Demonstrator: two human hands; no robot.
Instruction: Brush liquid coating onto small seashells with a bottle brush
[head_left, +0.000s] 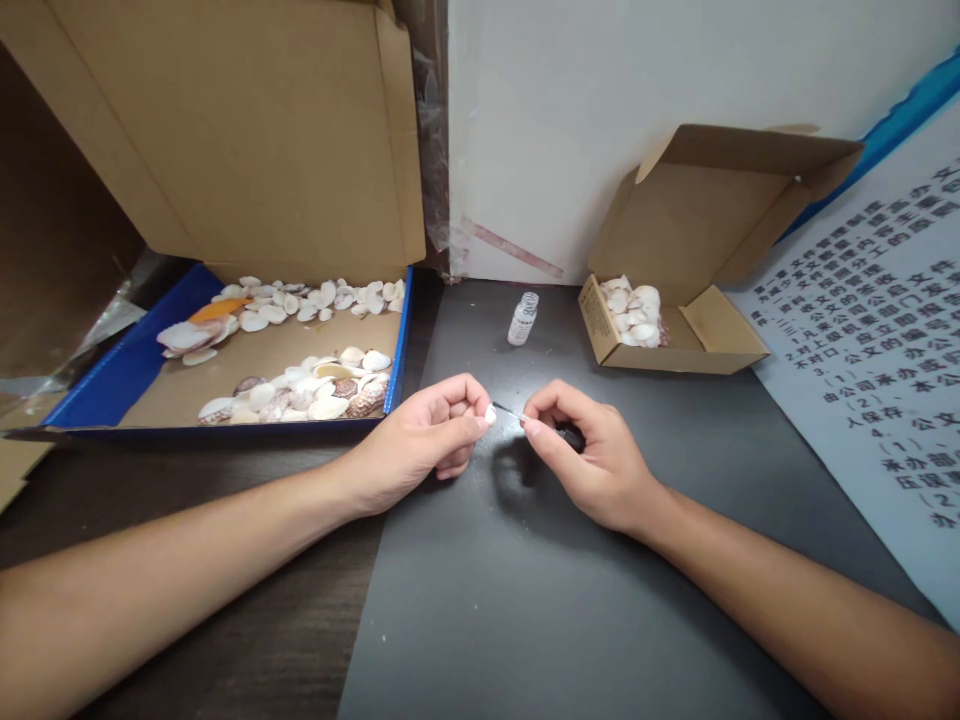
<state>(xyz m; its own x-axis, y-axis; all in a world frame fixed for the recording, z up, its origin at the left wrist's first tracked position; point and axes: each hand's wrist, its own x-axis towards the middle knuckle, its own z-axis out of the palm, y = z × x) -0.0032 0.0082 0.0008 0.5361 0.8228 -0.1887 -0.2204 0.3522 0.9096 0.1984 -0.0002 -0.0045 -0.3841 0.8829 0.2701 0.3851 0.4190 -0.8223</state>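
Between the fingertips of my left hand point(442, 425) is a small white seashell point(490, 413), held above the dark grey mat point(450, 600). My right hand point(581, 445) is closed around a small applicator brush; its black cap point(571, 436) shows in the palm and its thin dark stem point(508, 410) points left. The stem's tip is at the shell, touching or very close to it. Beyond the hands stands a small uncapped glass bottle point(523, 320) with a white label, upright on the mat.
At left lies an open blue-edged cardboard box point(180, 390) with rows of shells and an orange shell point(217, 310). A smaller open cardboard box point(675, 355) at back right holds a pile of white shells point(634, 312). A printed sheet point(870, 330) leans at right; a white panel point(675, 70) stands behind.
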